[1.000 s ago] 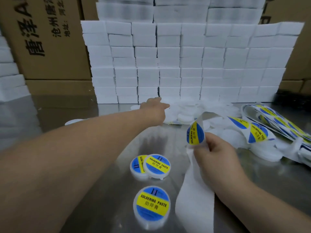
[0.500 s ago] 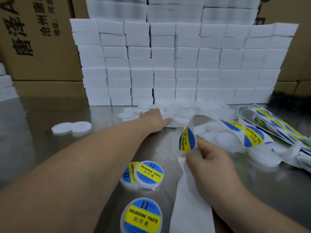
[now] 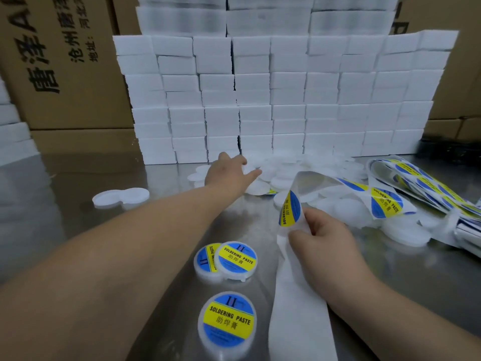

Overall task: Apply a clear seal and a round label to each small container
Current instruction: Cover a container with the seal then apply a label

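Steel table (image 3: pixel 78 217), with a wall of white blocks (image 3: pixel 286 100) and cardboard boxes (image 3: pixel 65 74) standing behind. We are logging a heap of unlabelled white containers (image 3: pixel 286 168) at the blocks' foot, partly screened by the left hand (image 3: pixel 229 173), which is lying open on its near edge. The right hand (image 3: pixel 328 246) is pinching a white backing strip (image 3: pixel 294 321), with a round label (image 3: pixel 290 211) lifting off at the fold. Three labelled containers (image 3: pixel 227 321) are lying between the forearms, and loose label strips (image 3: pixel 416 183) are running out of frame, their print blurring.

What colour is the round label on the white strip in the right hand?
The round label is blue with a yellow band; head view.
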A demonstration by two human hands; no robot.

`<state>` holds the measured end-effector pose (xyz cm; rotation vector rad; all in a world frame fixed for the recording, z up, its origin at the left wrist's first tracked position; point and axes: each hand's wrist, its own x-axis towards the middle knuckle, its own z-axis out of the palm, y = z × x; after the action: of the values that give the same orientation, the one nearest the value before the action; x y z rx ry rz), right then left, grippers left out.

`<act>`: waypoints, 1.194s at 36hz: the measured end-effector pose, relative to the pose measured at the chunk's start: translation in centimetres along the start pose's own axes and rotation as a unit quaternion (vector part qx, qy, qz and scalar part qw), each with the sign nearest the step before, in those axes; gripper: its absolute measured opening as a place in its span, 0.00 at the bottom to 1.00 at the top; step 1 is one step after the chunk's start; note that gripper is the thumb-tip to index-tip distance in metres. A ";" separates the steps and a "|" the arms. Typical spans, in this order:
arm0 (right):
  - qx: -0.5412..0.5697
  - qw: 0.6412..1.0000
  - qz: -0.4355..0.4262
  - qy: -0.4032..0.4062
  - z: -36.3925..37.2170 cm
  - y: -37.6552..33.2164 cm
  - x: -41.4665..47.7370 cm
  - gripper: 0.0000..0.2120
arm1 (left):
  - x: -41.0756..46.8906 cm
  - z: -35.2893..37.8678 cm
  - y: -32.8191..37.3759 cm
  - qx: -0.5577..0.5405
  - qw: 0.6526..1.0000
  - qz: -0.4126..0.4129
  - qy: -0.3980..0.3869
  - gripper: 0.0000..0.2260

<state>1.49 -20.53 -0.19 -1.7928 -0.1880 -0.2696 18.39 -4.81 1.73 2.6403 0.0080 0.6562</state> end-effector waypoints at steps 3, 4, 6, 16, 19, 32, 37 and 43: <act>0.000 1.000 -0.009 0.006 0.0 0.0 0.1 0.17 | -1.6 -0.8 0.1 -0.040 0.998 -0.029 0.040 0.11; -0.002 1.000 -0.011 0.008 0.1 -0.1 0.0 0.18 | -2.3 -1.2 0.2 -0.067 0.996 -0.034 0.046 0.10; 0.000 1.000 -0.009 0.013 0.2 -0.2 0.0 0.19 | -3.8 -2.2 0.5 -0.147 0.987 -0.049 0.052 0.13; 0.004 0.997 -0.076 0.020 0.4 -0.7 -0.5 0.20 | -15.4 -7.4 2.4 -0.303 0.952 -0.021 -0.017 0.14; -0.009 0.994 -0.106 0.010 0.5 -0.8 -0.7 0.19 | -17.8 -8.1 2.4 -0.267 0.964 0.011 -0.013 0.04; -0.023 0.986 -0.166 -0.021 0.6 -1.5 -1.5 0.11 | -18.4 -8.9 2.6 -0.127 0.974 0.149 0.111 0.15; -0.029 0.984 -0.171 -0.026 0.6 -1.6 -1.7 0.12 | -18.5 -8.9 2.7 -0.144 0.971 0.155 0.115 0.15; -0.046 0.979 -0.191 -0.044 0.4 -1.8 -1.8 0.16 | -18.3 -8.7 2.5 -0.149 0.970 0.152 0.119 0.17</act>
<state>-0.69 -19.69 0.93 -1.8537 -0.5950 -0.4781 -2.06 -5.56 1.51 2.2778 -0.4029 0.9877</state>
